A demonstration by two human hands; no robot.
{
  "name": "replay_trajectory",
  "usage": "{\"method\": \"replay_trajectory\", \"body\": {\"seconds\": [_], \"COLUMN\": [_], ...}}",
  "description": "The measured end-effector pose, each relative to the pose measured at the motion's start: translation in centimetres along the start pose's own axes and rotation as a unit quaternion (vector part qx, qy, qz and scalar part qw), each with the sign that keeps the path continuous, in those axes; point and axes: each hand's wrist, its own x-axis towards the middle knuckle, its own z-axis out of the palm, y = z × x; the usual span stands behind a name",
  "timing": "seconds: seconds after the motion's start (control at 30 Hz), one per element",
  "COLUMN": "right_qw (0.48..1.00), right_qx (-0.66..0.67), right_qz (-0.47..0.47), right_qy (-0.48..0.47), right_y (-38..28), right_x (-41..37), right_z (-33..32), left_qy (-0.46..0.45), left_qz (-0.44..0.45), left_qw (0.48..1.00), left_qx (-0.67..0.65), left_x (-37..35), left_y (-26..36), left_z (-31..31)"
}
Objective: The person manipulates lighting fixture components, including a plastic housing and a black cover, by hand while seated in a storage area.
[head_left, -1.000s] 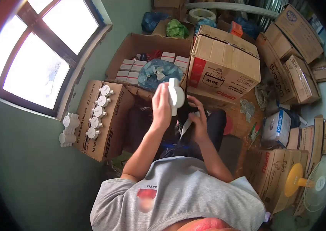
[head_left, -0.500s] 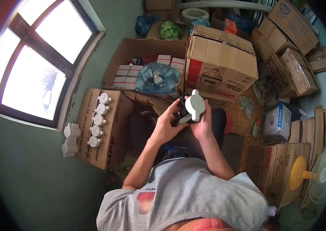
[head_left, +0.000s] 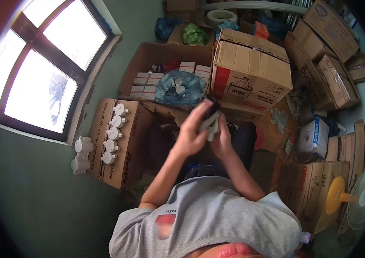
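Observation:
My left hand and my right hand are pressed together in front of my chest around a white round junction box, which shows only partly between the fingers. A small dark piece sits at the fingertips of my left hand, over the box. Both hands grip the box; it is blurred and mostly hidden.
Several finished white junction boxes stand in a row on a cardboard box to my left, with more beside it. A blue bag of parts lies in an open carton ahead. Stacked cartons and a yellow fan crowd the right.
The junction box went from my raised left hand to my right hand, then down between both hands. My left hand has now closed over it.

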Motion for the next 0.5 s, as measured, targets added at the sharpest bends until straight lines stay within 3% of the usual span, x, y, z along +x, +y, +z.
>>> {"method": "replay_trajectory", "body": {"seconds": [0.03,0.13,0.17,0.27,0.3,0.4,0.43,0.47,0.5], "right_qw": [0.993,0.988,0.978,0.993,0.992,0.997,0.999,0.998,0.998], "right_qx": [0.11,0.155,0.204,0.113,0.122,0.059,0.014,-0.011,-0.011], "right_qz": [0.042,-0.02,0.001,-0.041,-0.032,-0.021,-0.012,0.069,0.069], "right_qy": [0.006,0.008,-0.036,0.008,0.025,-0.043,-0.043,-0.01,-0.011], "right_y": [0.1,-2.0,-2.5,-3.6,-4.4,-5.8,-5.4,-4.8,-4.4], "right_x": [0.4,0.1,0.5,0.7,0.4,-1.0,-1.4,-1.4,-1.4], "right_z": [-0.1,1.7,1.0,-0.1,0.5,1.6,1.8,1.1,0.5], "left_qy": [0.0,-0.031,-0.055,-0.095,-0.078,0.094,0.115,0.137,0.137], "left_qz": [-0.007,-0.004,0.008,-0.015,-0.093,-0.116,-0.122,-0.125,-0.125], "left_qw": [1.0,0.998,0.997,0.995,0.992,0.98,0.975,0.968,0.968], "left_qx": [0.023,0.047,0.044,0.013,-0.024,-0.131,-0.149,-0.167,-0.166], "left_x": [-0.4,-0.7,-0.7,-1.5,-1.5,-1.0,-0.8,-0.2,-0.2], "left_y": [0.4,1.9,2.1,1.3,1.6,-0.9,-1.0,-0.3,-0.3], "left_z": [1.5,2.7,2.5,0.8,-0.1,-1.0,-0.7,-0.2,-0.2]}}
